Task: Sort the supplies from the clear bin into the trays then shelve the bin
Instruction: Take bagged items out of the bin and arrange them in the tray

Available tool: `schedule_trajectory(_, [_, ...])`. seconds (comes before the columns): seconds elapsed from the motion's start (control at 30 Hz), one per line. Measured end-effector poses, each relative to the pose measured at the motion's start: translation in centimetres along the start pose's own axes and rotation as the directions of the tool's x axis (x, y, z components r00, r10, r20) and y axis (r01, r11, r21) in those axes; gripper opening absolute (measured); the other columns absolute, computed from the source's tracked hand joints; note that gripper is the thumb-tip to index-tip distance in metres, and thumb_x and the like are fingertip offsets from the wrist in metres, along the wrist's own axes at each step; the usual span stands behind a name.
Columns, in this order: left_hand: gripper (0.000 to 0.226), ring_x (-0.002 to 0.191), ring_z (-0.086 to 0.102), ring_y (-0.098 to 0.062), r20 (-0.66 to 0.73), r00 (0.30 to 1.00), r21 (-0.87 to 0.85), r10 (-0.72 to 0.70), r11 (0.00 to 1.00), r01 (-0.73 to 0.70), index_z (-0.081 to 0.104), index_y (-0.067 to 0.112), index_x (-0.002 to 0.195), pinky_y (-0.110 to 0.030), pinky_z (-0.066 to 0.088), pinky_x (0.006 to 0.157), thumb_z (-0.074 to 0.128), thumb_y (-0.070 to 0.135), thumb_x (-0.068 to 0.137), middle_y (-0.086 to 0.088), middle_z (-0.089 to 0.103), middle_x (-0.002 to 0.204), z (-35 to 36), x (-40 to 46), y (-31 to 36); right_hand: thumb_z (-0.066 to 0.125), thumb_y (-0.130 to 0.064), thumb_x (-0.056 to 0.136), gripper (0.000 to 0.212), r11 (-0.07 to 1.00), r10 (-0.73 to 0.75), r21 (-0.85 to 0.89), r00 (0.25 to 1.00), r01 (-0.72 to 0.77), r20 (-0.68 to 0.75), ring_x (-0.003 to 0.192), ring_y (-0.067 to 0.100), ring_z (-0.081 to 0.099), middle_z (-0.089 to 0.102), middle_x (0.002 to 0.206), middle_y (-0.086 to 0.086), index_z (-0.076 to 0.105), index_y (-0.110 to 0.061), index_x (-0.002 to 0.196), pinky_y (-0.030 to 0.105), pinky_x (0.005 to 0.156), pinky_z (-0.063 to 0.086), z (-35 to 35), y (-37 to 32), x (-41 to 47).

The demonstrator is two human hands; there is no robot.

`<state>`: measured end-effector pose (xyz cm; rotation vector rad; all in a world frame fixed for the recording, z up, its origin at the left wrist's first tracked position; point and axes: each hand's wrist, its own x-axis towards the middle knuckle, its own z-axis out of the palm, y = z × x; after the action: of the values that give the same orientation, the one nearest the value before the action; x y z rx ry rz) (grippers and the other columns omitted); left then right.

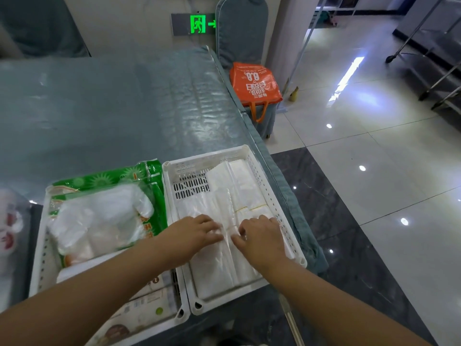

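Note:
Two white perforated trays stand side by side at the table's near right corner. The right tray [252, 156] holds flat packs of clear plastic bags [219, 265] and white stacks [243, 181]. Both my hands rest inside it: my left hand [193, 234] and my right hand [259, 236] press their fingertips on the packs, almost touching each other. The left tray [41, 260] holds a green-printed pack of clear plastic gloves [104, 213] and printed packages near its front [142, 313]. The clear bin, if it is the blurred object at the far left edge [10, 236], cannot be made out.
The table [112, 101] has a blue-grey cover under clear plastic, extending far back and left. An orange bag [254, 83] sits on a covered chair beyond the table's right edge. Glossy tiled floor lies to the right, with metal racks [439, 71] at the far right.

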<state>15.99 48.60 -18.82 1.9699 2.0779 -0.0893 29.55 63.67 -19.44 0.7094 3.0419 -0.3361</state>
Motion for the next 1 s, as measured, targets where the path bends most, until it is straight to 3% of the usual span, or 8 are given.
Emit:
schedule_trajectory(0.23, [0.061,0.132,0.029,-0.02,0.01,0.999,0.015,-0.044,0.999,0.044,0.036,0.03,0.138,-0.04,0.042,0.097,0.05,0.004,0.085,0.001,0.039,0.145,-0.1,0.2,0.7,0.052,-0.045,0.083,0.029,0.998,-0.006,-0.064,1.0,0.006,0.003,0.062,0.012,0.044,0.05,0.056,-0.008,0.055,-0.025,0.061,0.033,0.076,0.034,0.2,-0.2,0.2])
schedule_trajectory(0.4, [0.06,0.132,0.032,-0.022,-0.071,0.995,0.009,-0.074,0.997,0.075,0.038,0.03,0.136,-0.037,0.037,0.1,0.052,0.006,0.082,-0.002,0.04,0.144,0.8,-0.2,1.5,0.054,-0.039,0.082,0.026,0.999,-0.013,-0.049,1.0,0.013,-0.008,0.063,0.013,0.045,0.051,0.058,-0.007,0.056,-0.023,0.062,0.033,0.077,0.036,0.4,-0.3,0.0])
schedule_trajectory(0.63, [0.061,0.133,0.033,-0.023,-0.125,0.981,-0.034,-0.151,0.988,0.148,0.04,0.029,0.136,-0.038,0.035,0.103,0.052,0.003,0.083,-0.005,0.039,0.146,1.3,-1.1,3.0,0.063,-0.03,0.079,0.012,0.997,-0.062,0.04,0.994,0.066,-0.09,0.076,0.013,0.05,0.059,0.083,-0.005,0.058,-0.024,0.087,0.03,0.077,0.037,0.3,-0.6,-0.1])
schedule_trajectory(0.73, [0.059,0.127,0.041,-0.024,-0.142,0.974,-0.047,-0.176,0.984,0.171,0.043,0.03,0.135,-0.037,0.039,0.099,0.052,0.003,0.084,-0.006,0.045,0.141,1.4,-1.8,3.7,0.056,-0.033,0.085,0.012,0.996,-0.084,-0.005,0.994,0.084,-0.064,0.087,0.014,0.049,0.06,0.092,-0.005,0.063,-0.025,0.091,0.032,0.081,0.036,0.2,-1.3,0.4])
schedule_trajectory(1.0, [0.069,0.106,0.047,-0.028,-0.069,0.974,-0.01,-0.217,0.976,0.217,0.021,0.034,0.144,-0.039,0.04,0.089,0.046,0.004,0.087,-0.008,0.049,0.124,1.6,-2.6,4.7,0.049,-0.04,0.085,0.025,0.992,0.062,-0.117,0.997,-0.057,0.043,0.082,0.018,0.037,0.047,0.077,-0.002,0.063,-0.021,0.077,0.036,0.071,0.024,0.6,-3.8,2.2])
